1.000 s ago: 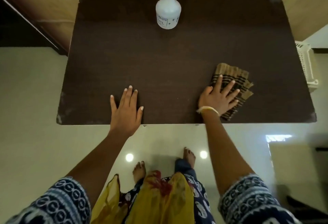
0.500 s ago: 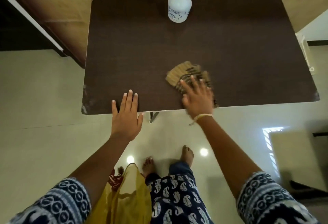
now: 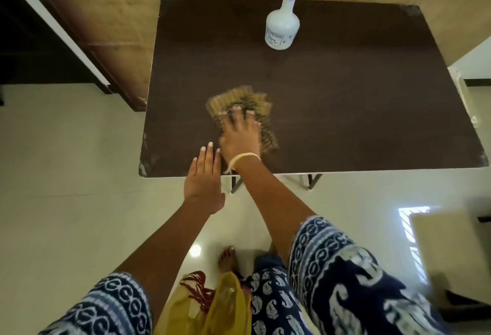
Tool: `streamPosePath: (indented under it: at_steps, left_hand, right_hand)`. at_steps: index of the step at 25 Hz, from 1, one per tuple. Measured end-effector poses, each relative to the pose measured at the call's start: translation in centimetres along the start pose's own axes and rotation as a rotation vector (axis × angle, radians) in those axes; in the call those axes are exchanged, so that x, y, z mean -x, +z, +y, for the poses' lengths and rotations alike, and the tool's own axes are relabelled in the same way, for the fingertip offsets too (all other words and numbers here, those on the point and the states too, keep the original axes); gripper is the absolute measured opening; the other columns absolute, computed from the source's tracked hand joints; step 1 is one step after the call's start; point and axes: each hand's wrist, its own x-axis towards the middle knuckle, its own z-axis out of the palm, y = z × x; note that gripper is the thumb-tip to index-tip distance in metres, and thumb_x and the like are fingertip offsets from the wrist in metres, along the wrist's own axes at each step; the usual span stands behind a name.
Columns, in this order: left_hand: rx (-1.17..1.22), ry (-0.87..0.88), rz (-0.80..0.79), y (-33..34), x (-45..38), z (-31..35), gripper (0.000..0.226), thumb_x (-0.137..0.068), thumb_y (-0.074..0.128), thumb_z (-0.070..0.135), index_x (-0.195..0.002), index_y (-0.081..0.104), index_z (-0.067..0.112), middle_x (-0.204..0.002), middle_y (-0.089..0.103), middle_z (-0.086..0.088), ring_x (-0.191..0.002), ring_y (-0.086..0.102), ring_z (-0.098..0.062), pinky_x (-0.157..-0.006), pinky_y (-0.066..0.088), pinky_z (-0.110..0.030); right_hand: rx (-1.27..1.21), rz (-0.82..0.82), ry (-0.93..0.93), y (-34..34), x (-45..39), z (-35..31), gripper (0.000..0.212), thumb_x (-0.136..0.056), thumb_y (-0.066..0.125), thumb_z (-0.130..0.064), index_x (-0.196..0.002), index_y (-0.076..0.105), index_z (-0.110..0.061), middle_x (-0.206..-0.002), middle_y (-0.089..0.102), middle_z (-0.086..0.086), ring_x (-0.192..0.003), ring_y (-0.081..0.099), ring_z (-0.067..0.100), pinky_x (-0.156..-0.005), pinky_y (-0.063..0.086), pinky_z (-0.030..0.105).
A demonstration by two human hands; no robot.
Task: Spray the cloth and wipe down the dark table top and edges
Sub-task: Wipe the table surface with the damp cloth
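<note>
Tan-and-dark striped woven cloth (image 3: 239,101) lies flat on the dark brown rectangular bench (image 3: 345,101), in its near-left part, a little in from the near edge. Our right hand (image 3: 240,135) presses it down with fingers spread and straight, not curled round the fabric; hand and cloth are blurred, so we judge a wipe is under way. Our left hand (image 3: 203,175) rests flat and relaxed on the near edge just beside the right wrist, holding nothing.

With only flat fingers pinning it, the cloth could bunch or slip out from under the palm, leaving streaks (a firmer press would guard against that). A wide sweep towards the far side might also knock over the white plastic spray bottle with the blue collar (image 3: 282,26), which stands upright well apart near the far edge. The right-hand half and the edges look not yet covered, so patches could be missed there.

The cloth's long axis seems to run from near-right to far-left, its far end fanned out beyond the fingertips; the blur keeps us from being surer.
</note>
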Motion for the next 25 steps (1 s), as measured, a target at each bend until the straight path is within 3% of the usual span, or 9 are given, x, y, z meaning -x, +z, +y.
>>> streamPosePath:
  at_steps: [2, 4, 6, 8, 11, 14, 16, 21, 25]
  left_hand:
    - [-0.027, 0.021, -0.024, -0.1, 0.0, 0.0, 0.100, -0.091, 0.051, 0.051, -0.153, -0.013, 0.003, -0.162, -0.013, -0.018, -0.150, -0.012, -0.033, -0.124, 0.002, -0.043]
    - [0.016, 0.025, 0.003, 0.2, 0.2, -0.3, 0.104, -0.090, 0.055, 0.048, -0.152, -0.017, 0.006, -0.162, -0.014, -0.017, -0.151, -0.011, -0.033, -0.124, 0.003, -0.042]
    - [0.030, 0.025, 0.059, 0.8, 0.4, -0.6, 0.105, -0.090, 0.058, 0.043, -0.151, -0.020, 0.008, -0.161, -0.018, -0.017, -0.150, -0.012, -0.033, -0.123, 0.004, -0.042]
    - [0.007, 0.023, 0.054, 1.1, 0.1, -0.7, 0.106, -0.089, 0.058, 0.039, -0.150, -0.023, 0.010, -0.161, -0.021, -0.017, -0.150, -0.015, -0.034, -0.123, 0.003, -0.043]
    - [-0.010, -0.009, -0.004, 1.0, -0.1, -0.4, 0.112, -0.086, 0.061, 0.040, -0.149, -0.027, 0.012, -0.159, -0.025, -0.017, -0.148, -0.020, -0.036, -0.122, 0.000, -0.045]
    - [-0.006, -0.012, -0.023, 1.1, -0.1, -0.2, 0.116, -0.084, 0.063, 0.041, -0.148, -0.030, 0.013, -0.159, -0.026, -0.018, -0.148, -0.020, -0.037, -0.121, -0.002, -0.047]
    - [0.003, -0.015, -0.025, 1.0, -0.1, -0.2, 0.117, -0.083, 0.065, 0.040, -0.148, -0.029, 0.014, -0.159, -0.026, -0.018, -0.148, -0.020, -0.037, -0.120, -0.002, -0.047]
    - [0.085, 0.050, -0.007, 0.5, -0.1, -0.8, 0.114, -0.078, 0.066, 0.032, -0.153, -0.018, 0.014, -0.162, -0.017, -0.017, -0.150, -0.013, -0.034, -0.121, 0.002, -0.046]
    - [0.602, -0.037, 0.173, -0.5, 2.6, -1.4, 0.074, -0.079, 0.066, 0.013, -0.147, 0.038, 0.012, -0.156, 0.033, -0.009, -0.141, 0.035, -0.027, -0.113, 0.033, -0.037]
  right_hand:
    - [0.164, -0.165, -0.448, -0.4, -1.8, -2.5, 0.059, -0.099, 0.037, -0.033, -0.153, 0.014, -0.039, -0.164, 0.003, 0.000, -0.150, 0.001, 0.034, -0.120, 0.012, 0.051]
    - [0.264, -0.214, -0.603, -0.6, -4.8, -1.4, 0.059, -0.099, 0.036, -0.033, -0.152, 0.014, -0.042, -0.164, 0.008, -0.002, -0.150, 0.007, 0.031, -0.120, 0.015, 0.048]
    - [0.254, -0.099, -0.472, -1.3, -8.0, 1.5, 0.059, -0.094, 0.036, -0.033, -0.151, 0.022, -0.042, -0.162, 0.018, -0.002, -0.148, 0.016, 0.032, -0.119, 0.015, 0.051]
    - [0.137, -0.004, -0.182, -3.2, -11.1, 5.9, 0.057, -0.094, 0.035, -0.032, -0.150, 0.026, -0.041, -0.161, 0.019, -0.003, -0.147, 0.018, 0.032, -0.120, 0.010, 0.052]
    - [-0.013, -0.103, 0.217, -6.8, -12.8, 12.2, 0.060, -0.097, 0.032, -0.032, -0.152, 0.012, -0.043, -0.164, 0.001, -0.005, -0.150, 0.003, 0.031, -0.119, 0.010, 0.053]
    - [-0.076, -0.157, 0.352, -7.1, -13.6, 13.0, 0.060, -0.100, 0.032, -0.035, -0.153, 0.007, -0.042, -0.164, -0.007, -0.002, -0.150, -0.005, 0.035, -0.119, 0.009, 0.055]
    - [-0.035, -0.114, 0.252, -6.0, -13.3, 10.1, 0.062, -0.099, 0.035, -0.035, -0.154, 0.008, -0.039, -0.164, -0.006, 0.002, -0.149, -0.005, 0.038, -0.118, 0.007, 0.058]
    - [0.132, -0.100, -0.346, -1.5, -5.5, 2.9, 0.061, -0.096, 0.044, -0.029, -0.151, 0.021, -0.040, -0.164, 0.008, 0.000, -0.150, 0.004, 0.034, -0.115, 0.014, 0.059]
    - [-0.125, -0.100, -0.442, 0.1, 3.9, 4.9, 0.054, -0.088, 0.055, -0.014, -0.140, 0.051, -0.028, -0.155, 0.036, 0.004, -0.144, 0.028, 0.029, -0.117, 0.026, 0.047]
